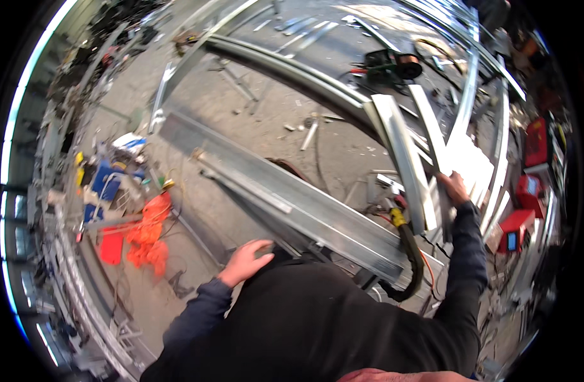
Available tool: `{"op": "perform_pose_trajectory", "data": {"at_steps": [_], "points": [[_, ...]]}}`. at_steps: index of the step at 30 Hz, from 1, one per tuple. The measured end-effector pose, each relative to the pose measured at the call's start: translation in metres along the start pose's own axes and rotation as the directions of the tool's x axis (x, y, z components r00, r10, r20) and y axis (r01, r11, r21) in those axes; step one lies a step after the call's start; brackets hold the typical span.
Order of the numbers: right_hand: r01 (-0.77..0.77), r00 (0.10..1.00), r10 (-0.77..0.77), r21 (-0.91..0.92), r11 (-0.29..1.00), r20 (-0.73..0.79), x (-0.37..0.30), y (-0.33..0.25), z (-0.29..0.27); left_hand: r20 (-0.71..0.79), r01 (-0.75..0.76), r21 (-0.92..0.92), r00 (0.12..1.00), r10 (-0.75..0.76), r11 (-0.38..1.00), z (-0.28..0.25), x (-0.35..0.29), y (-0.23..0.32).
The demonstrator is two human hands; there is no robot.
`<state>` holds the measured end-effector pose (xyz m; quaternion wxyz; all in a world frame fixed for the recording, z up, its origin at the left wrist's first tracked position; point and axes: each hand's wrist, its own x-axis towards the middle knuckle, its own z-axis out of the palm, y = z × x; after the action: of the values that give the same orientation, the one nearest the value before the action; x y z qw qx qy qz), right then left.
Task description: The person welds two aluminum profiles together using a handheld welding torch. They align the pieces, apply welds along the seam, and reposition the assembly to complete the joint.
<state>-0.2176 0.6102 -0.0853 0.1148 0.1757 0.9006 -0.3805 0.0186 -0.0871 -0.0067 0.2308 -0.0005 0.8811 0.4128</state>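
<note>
My right hand (455, 188) is closed round the edge of a narrow grey metal profile (428, 118) on the right, its fingers partly hidden. Close beside that piece stands a wider light metal channel (403, 159), tilted. My left hand (244, 261) is empty, thumb and fingers apart, near the front of my body. In front of me a long galvanized channel (285, 194) runs from the upper left to the lower right. A welding torch (399, 219) with a yellow part and a thick black cable lies by the channel's right end.
An orange cloth (150, 232) and blue items (106, 181) lie on the floor at left. Beyond the channel a long metal beam (298, 76) crosses the area. A wire spool (408, 65) sits at the back. Red boxes (516, 229) stand at far right, near stacked metal lengths (498, 146).
</note>
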Motion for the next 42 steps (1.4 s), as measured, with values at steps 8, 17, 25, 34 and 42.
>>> {"op": "perform_pose_trajectory", "data": {"at_steps": [8, 17, 25, 34, 42], "points": [[0.058, 0.946, -0.157, 0.326, 0.943, 0.284, -0.204, -0.19, 0.06, 0.363, -0.026, -0.666, 0.862, 0.355, 0.745, 0.053, 0.129, 0.092], [0.231, 0.843, -0.244, 0.086, 0.969, 0.479, -0.279, -0.292, 0.17, 0.414, 0.336, -0.902, 0.849, 0.328, 0.271, 0.022, 0.093, 0.064], [0.364, 0.899, -0.298, -0.17, 0.916, 0.321, -0.221, -0.346, 0.235, 0.157, 0.145, -0.983, 0.982, 0.101, 0.113, -0.026, 0.071, -0.007], [0.54, 0.838, -0.471, -0.289, 0.79, 0.276, -0.186, -0.355, 0.348, 0.153, 0.157, -0.985, 0.987, -0.05, 0.079, -0.057, 0.055, -0.065], [0.545, 0.838, -0.496, -0.324, 0.774, 0.227, -0.191, -0.351, 0.388, 0.23, 0.231, -0.967, 0.973, -0.017, 0.112, -0.054, 0.057, -0.088]]}}
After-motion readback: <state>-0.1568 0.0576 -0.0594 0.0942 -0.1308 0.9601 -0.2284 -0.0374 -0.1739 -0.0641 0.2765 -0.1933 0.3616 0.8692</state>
